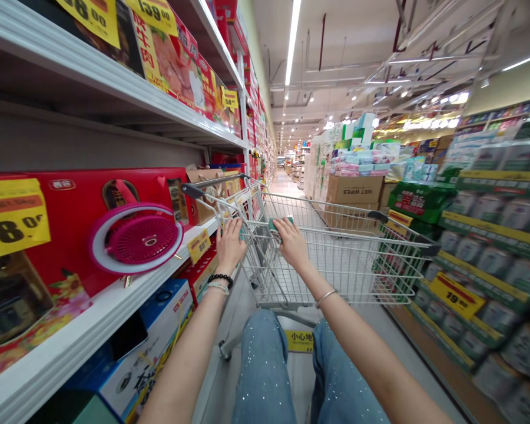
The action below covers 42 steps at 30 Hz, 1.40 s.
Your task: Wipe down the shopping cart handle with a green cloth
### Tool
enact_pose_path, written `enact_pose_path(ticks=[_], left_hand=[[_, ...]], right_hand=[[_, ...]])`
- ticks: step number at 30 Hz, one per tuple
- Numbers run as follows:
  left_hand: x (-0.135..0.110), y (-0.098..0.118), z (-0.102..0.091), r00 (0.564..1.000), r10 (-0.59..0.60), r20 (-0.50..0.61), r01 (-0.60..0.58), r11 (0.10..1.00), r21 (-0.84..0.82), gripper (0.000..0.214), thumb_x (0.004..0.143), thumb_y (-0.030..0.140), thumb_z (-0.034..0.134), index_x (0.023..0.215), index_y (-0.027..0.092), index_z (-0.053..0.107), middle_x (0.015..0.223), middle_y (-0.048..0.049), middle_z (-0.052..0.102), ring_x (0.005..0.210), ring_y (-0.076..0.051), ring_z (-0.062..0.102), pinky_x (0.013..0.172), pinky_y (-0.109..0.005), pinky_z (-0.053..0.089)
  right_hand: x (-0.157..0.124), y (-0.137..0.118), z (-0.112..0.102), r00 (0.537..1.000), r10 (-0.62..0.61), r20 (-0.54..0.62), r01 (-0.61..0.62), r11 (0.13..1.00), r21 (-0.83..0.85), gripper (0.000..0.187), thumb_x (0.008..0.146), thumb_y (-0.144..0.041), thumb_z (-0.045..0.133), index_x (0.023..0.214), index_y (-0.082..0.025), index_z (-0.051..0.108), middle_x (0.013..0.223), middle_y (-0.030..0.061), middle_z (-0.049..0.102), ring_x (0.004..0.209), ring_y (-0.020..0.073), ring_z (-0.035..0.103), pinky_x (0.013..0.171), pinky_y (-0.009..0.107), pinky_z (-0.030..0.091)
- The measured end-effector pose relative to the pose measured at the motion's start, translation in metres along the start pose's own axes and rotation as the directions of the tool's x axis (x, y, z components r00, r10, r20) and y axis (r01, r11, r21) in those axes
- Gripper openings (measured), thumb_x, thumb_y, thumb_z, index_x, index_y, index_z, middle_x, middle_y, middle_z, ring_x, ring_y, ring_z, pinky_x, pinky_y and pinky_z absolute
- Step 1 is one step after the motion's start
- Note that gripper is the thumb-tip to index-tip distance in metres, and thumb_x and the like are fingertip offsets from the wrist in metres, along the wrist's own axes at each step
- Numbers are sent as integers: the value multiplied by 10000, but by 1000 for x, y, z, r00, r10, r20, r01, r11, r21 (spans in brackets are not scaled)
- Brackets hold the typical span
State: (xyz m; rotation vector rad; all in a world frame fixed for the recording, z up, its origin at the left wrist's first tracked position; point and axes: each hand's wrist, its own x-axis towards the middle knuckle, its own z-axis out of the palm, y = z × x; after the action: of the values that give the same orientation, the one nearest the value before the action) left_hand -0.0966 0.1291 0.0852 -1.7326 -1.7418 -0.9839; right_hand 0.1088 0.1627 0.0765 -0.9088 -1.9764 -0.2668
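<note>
Legs: jeans (265,368) with sparkle flecks, directly below the cart.
Floor: yellow floor sign (299,341) by the knees, partly hidden by the legs.
Left wrist: black bead bracelet (221,278) above a pale bracelet.
Right wrist: thin metal bangle (325,298).
Left grip: left hand (231,244) clenched on the cart handle (257,223).
Right grip: right hand (291,241) clenched on the same handle, over a teal section, just beside the left.
Task thing: wire cart (348,265), directly ahead, handle held in both hands, between the two shelf runs.
Left shelf: white shelf (92,306) running along the cart's left side, carrying a blue box (145,347) and a red box (70,200) with a pink fan (136,238) pictured or mounted on it; cannot tell which.
Left shelf tag: yellow price tag (198,246) on the shelf edge.
Right shelf: wrapped tins (494,262) in stacked rows, with yellow price sign (457,295).
Ahead: WET WIPES carton (352,189) under stacked packs, beyond the cart.
Far: long aisle (288,184) under ceiling lights (292,41).
</note>
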Motion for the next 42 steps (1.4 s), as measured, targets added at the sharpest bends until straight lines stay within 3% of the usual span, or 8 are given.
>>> enact_pose_path(ticks=[6, 10, 16, 22, 26, 30, 34, 42], left_hand=[[1, 8, 11, 998, -48, -32, 46, 996, -77, 687, 739, 122, 487, 1425, 160, 472, 1530, -96, 452, 1461, -263, 337, 1232, -503, 222], [1, 13, 22, 992, -87, -88, 73, 986, -150, 682, 744, 149, 505, 1425, 143, 466, 1533, -112, 444, 1462, -267, 334, 1227, -462, 263], [-2, 16, 18, 994, -78, -75, 69, 991, -115, 666, 764, 103, 458, 1426, 174, 469, 1529, -81, 457, 1459, -248, 343, 1214, -464, 291], [-2, 18, 5, 996, -87, -32, 85, 994, -69, 641, 784, 71, 403, 1410, 171, 498, 1525, -69, 464, 1454, -242, 352, 1208, -484, 288], [-1, 18, 8, 994, -93, -51, 87, 991, -102, 650, 776, 68, 417, 1413, 173, 501, 1518, -62, 474, 1454, -231, 350, 1209, -447, 294], [-1, 19, 13, 991, -118, -62, 111, 987, -115, 684, 762, 59, 423, 1430, 193, 483, 1518, -55, 474, 1461, -224, 339, 1207, -450, 300], [-3, 21, 12, 992, -117, -47, 112, 989, -91, 682, 770, 57, 410, 1435, 193, 475, 1535, -49, 451, 1465, -229, 330, 1212, -465, 286], [-4, 19, 13, 993, -110, -49, 106, 991, -78, 677, 782, 53, 400, 1445, 177, 460, 1544, -65, 436, 1472, -232, 318, 1214, -472, 276]], right_hand=[[-33, 52, -20, 946, 251, -205, -261, 965, -22, 754, 668, 34, 359, 1379, -147, 535, 1426, 92, 565, 1434, 215, 371, 1215, 509, 236], [-28, 35, 6, 868, 368, -332, -383, 924, 23, 771, 716, 23, 321, 1465, -120, 434, 1482, 138, 497, 1491, 242, 256, 1208, 593, 173], [6, -34, 55, 995, 55, -86, -63, 994, -87, 638, 888, -52, 347, 1518, -152, 360, 1582, 89, 362, 1510, 205, 224, 1239, 482, 170], [-16, -24, 57, 992, -121, 43, 125, 988, -95, 597, 936, -58, 349, 1516, -198, 361, 1573, 57, 373, 1493, 179, 271, 1240, 466, 192], [-38, -13, 45, 989, -109, 104, 119, 989, -92, 609, 919, -21, 351, 1498, -208, 396, 1536, 47, 440, 1467, 188, 334, 1232, 471, 231], [-22, -24, 38, 992, -121, 28, 123, 988, -92, 580, 951, -55, 348, 1503, -226, 391, 1553, 32, 416, 1488, 184, 285, 1244, 452, 219], [-3, -28, 46, 984, -166, 65, 171, 981, -90, 537, 977, -98, 361, 1496, -227, 403, 1563, 28, 393, 1488, 188, 285, 1247, 456, 218], [-23, -31, 54, 993, -110, 53, 115, 988, -105, 560, 933, -18, 351, 1464, -165, 454, 1506, 67, 485, 1446, 214, 376, 1222, 459, 287]])
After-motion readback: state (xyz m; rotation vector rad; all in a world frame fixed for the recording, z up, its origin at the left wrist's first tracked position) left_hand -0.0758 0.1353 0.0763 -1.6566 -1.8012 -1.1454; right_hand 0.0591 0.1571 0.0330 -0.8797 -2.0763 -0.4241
